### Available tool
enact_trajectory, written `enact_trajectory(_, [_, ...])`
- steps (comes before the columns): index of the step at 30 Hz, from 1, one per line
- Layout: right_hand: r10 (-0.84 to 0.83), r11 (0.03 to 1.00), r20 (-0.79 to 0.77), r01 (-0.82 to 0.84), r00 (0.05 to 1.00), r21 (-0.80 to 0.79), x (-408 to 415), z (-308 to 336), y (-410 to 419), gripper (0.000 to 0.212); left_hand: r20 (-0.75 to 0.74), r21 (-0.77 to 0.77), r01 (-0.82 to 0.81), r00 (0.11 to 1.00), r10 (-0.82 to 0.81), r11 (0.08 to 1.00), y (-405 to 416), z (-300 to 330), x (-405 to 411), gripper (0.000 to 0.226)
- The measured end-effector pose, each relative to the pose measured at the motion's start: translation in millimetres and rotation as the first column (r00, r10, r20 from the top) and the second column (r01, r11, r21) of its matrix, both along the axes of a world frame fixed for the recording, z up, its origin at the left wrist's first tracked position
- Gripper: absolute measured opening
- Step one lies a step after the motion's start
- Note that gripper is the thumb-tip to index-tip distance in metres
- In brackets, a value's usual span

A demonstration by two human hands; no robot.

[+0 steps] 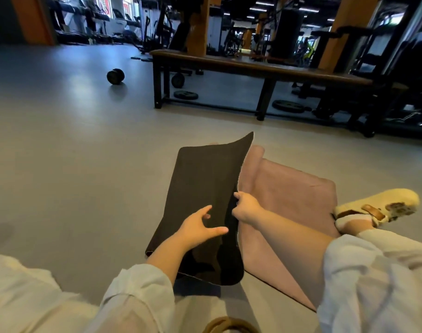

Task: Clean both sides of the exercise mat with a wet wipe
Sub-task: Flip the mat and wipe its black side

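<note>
I see right hand (245, 207) pinching the exercise mat (284, 188) folded-over black edge, left hand (198, 227) spread open on it, on the floor (73, 152)

Gym, treadmills (85, 18), weight plates (186, 94) (floor), bench (253, 66)

Bare floor (61, 164) left of mat (289, 188); bench (253, 66) beyond, shoe (378, 207) right.

A grey floor (61, 145) fills the near scene. Far left on it lies a black dumbbell (115, 76). A long dark bench (253, 66) stands far right, with weight plates (186, 94) under it. Behind are what look like gym machines (385, 56), too dim to name. An orange pillar (344, 25) rises far right.
</note>
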State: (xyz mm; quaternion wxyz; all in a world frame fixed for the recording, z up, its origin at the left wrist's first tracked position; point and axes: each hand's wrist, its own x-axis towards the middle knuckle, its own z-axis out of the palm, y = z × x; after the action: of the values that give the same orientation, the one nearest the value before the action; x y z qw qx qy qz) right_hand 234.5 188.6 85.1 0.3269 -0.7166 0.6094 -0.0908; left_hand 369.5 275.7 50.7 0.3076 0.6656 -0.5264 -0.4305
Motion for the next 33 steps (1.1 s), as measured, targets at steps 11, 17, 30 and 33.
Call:
enact_trajectory(11, [-0.025,0.999,0.197,0.019,0.98,0.034,13.0,25.6,23.3,0.057,0.089,-0.037,0.073,0.994,-0.07,0.997,-1.6,46.7,-30.0,0.077])
enact_trajectory(17, [0.046,0.998,0.243,-0.056,0.969,0.036,29.6,8.7,23.9,0.041,0.386,-0.052,-0.06,0.92,0.076,0.997,-6.3,48.9,-26.0,0.053])
enact_trajectory(30, [-0.098,0.987,0.447,0.028,0.889,0.16,10.8,-23.3,-25.1,0.059,0.549,-0.092,-0.216,0.804,0.231,0.972,-25.1,62.4,-15.9,0.032])
enact_trajectory(33, [-0.173,0.953,0.532,0.005,0.829,0.303,15.2,-15.8,-28.2,0.081,0.569,-0.127,-0.229,0.78,0.26,0.965,-20.9,71.6,-16.4,0.033])
